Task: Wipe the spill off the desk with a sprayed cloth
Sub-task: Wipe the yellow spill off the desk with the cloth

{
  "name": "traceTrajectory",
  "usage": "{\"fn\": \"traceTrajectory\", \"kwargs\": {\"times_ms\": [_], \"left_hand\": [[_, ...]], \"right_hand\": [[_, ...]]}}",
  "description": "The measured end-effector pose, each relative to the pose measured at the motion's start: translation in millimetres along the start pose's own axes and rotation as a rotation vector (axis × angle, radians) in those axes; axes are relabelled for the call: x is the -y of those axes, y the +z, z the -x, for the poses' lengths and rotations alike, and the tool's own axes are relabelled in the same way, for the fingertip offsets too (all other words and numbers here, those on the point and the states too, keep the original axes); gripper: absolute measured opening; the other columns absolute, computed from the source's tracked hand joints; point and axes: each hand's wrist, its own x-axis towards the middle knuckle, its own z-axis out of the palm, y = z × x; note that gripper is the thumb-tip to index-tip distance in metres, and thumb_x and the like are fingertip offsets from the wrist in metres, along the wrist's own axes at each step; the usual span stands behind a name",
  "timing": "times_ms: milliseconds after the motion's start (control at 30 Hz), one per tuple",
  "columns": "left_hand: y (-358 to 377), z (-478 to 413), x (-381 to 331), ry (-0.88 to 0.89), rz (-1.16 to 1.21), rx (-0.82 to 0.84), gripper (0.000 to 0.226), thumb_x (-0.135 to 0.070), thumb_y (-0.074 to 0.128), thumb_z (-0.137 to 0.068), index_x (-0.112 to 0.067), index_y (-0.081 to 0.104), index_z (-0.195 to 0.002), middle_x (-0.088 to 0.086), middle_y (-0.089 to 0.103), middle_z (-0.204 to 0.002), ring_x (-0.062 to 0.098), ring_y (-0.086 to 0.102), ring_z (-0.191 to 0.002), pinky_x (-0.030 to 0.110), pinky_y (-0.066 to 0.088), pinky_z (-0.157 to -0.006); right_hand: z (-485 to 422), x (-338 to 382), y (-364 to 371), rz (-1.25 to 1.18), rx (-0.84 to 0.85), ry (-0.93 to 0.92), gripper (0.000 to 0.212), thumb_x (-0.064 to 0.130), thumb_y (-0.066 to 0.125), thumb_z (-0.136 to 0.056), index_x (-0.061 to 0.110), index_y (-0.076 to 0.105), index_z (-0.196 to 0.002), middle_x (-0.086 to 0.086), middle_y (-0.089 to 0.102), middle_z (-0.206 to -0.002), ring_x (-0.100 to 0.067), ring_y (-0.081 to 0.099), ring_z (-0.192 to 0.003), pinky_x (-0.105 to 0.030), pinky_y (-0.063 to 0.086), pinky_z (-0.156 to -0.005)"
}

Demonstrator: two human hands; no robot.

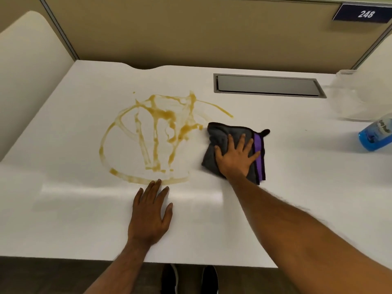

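The wiping had barely begun: the right hand point(235, 157) pressed flat on the cloth point(220, 132) just beside the spill point(157, 132), largely unwiped, while the left hand point(150, 213) lay flat on the desk point(297, 187).

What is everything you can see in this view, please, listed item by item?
spill: one, amber, left-centre of the desk
cloth: one, grey with a purple stripe, just right of the spill
bottle: one, blue, at the right edge of the frame
plastic container: one, clear, far right
cable hatch: one, grey, recessed at the back
desk: one, white
partition: beige, behind the desk
number plate: one, dark blue, reads 248, top right
shoes: two, black, below the desk's near edge
left hand: flat on the desk, near the spill
right hand: flat on the cloth
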Motion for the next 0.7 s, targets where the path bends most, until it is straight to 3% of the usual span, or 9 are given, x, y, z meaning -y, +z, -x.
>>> {"fn": "traceTrajectory", "kwargs": {"times_ms": [100, 200, 233, 300, 400, 467, 567, 633, 700], "left_hand": [[0, 0, 0, -0.007, 0.000, 0.004, 0.053, -0.045, 0.039, -0.093, -0.019, 0.051, -0.137, 0.005, 0.041, -0.152, 0.021, 0.032, -0.143, 0.048, 0.024, -0.117], [-2, -1, 0, -0.006, -0.002, 0.019, 0.053, -0.046, 0.039, -0.093, -0.020, 0.051, -0.137, 0.005, 0.041, -0.152, 0.021, 0.033, -0.143, 0.047, 0.024, -0.117], [-2, 0, 0, -0.005, -0.006, 0.023, 0.053, -0.046, 0.039, -0.094, -0.020, 0.051, -0.138, 0.005, 0.041, -0.152, 0.021, 0.032, -0.144, 0.047, 0.024, -0.117], [-3, 0, 0, -0.003, -0.009, 0.026, 0.052, -0.045, 0.040, -0.094, -0.020, 0.050, -0.138, 0.004, 0.041, -0.152, 0.021, 0.032, -0.144, 0.047, 0.024, -0.118], [-3, -2, 1, -0.011, -0.015, 0.035, 0.054, -0.045, 0.042, -0.093, -0.019, 0.048, -0.140, 0.004, 0.041, -0.152, 0.021, 0.032, -0.144, 0.047, 0.023, -0.118], [-3, -1, 2, -0.019, 0.000, 0.041, 0.056, -0.046, 0.041, -0.093, -0.019, 0.045, -0.142, 0.004, 0.041, -0.152, 0.020, 0.032, -0.144, 0.047, 0.023, -0.118], [-6, -1, 2, -0.020, 0.041, 0.053, 0.060, -0.049, 0.036, -0.093, -0.017, 0.042, -0.143, 0.005, 0.038, -0.154, 0.020, 0.029, -0.145, 0.046, 0.021, -0.119], [-8, 0, 3, 0.006, 0.082, 0.052, 0.061, -0.050, 0.037, -0.094, -0.016, 0.040, -0.145, 0.006, 0.036, -0.155, 0.021, 0.027, -0.146, 0.046, 0.021, -0.119], [-13, -1, 10, 0.056, 0.100, 0.059, 0.062, -0.050, 0.041, -0.094, -0.015, 0.038, -0.145, 0.006, 0.035, -0.156, 0.022, 0.027, -0.146, 0.047, 0.023, -0.118]], "right_hand": [[30, 21, 10, 0.061, 0.045, -0.227, 0.098, 0.089, 0.010, -0.073, 0.034, 0.005, -0.153, -0.016, -0.006, -0.162, -0.045, -0.009, -0.146, -0.073, -0.009, -0.105], [22, 9, 8, 0.112, 0.080, -0.509, 0.088, 0.088, 0.014, -0.075, 0.044, 0.005, -0.151, -0.005, -0.006, -0.164, -0.036, -0.007, -0.149, -0.073, -0.006, -0.108], [14, 2, 5, 0.100, 0.068, -0.490, 0.082, 0.084, 0.017, -0.080, 0.045, 0.008, -0.151, -0.002, -0.003, -0.164, -0.033, -0.004, -0.150, -0.074, -0.003, -0.109], [6, -5, 2, 0.034, 0.008, -0.278, 0.074, 0.075, 0.022, -0.087, 0.043, 0.008, -0.152, -0.002, 0.003, -0.164, -0.032, -0.001, -0.150, -0.074, -0.001, -0.109], [23, 17, 9, -0.009, -0.031, -0.010, 0.071, 0.071, 0.020, -0.090, 0.042, 0.000, -0.152, -0.016, 0.003, -0.162, -0.044, -0.005, -0.147, -0.076, 0.000, -0.107], [45, 39, 18, 0.036, 0.001, -0.163, 0.072, 0.077, 0.017, -0.086, 0.048, 0.003, -0.150, -0.021, -0.001, -0.161, -0.049, -0.007, -0.145, -0.076, -0.004, -0.106], [63, 40, 20, 0.110, 0.060, -0.482, 0.070, 0.082, 0.014, -0.083, 0.054, 0.009, -0.147, -0.011, -0.005, -0.163, -0.041, -0.010, -0.147, -0.074, -0.007, -0.107], [58, 31, 17, 0.085, 0.039, -0.441, 0.066, 0.077, 0.015, -0.086, 0.053, 0.014, -0.148, -0.004, -0.002, -0.164, -0.033, -0.008, -0.149, -0.073, -0.005, -0.108], [56, 29, 16, 0.039, -0.006, -0.252, 0.063, 0.072, 0.019, -0.090, 0.047, 0.020, -0.148, -0.003, 0.004, -0.164, -0.032, -0.004, -0.150, -0.072, -0.006, -0.109]]}}
